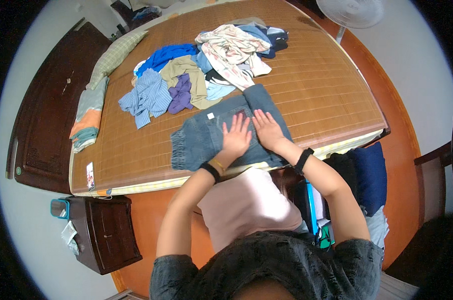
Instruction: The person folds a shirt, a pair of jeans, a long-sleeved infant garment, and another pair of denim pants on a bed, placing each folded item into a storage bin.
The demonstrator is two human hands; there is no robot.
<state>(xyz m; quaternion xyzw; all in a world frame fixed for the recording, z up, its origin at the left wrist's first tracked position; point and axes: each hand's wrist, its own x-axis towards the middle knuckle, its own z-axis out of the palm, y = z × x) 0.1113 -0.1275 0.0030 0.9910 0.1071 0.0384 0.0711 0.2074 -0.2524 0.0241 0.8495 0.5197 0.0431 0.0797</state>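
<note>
A pair of blue jeans (196, 135) lies folded at the near edge of the bed, its gathered elastic waist to the left and a folded-over part along the right. My left hand (236, 136) rests flat on the denim near a pocket, fingers spread. Beside it, my right hand (268, 130) lies flat along the folded-over part, fingers stretched out. Neither hand grips anything. Just beyond the jeans sits a heap of loose clothes, with a white-and-pink patterned garment (229, 47), a khaki garment (199, 82), a purple piece (180, 94) and a blue striped shirt (147, 95).
A woven mat (326, 75) covers the bed. At its left are a pillow (114, 60), folded bedding (89, 120) and a phone (90, 176). Pink fabric (251, 205) is before me; dark blue fabric (370, 175) is piled right. A nightstand (106, 232) and fan (350, 11) stand nearby.
</note>
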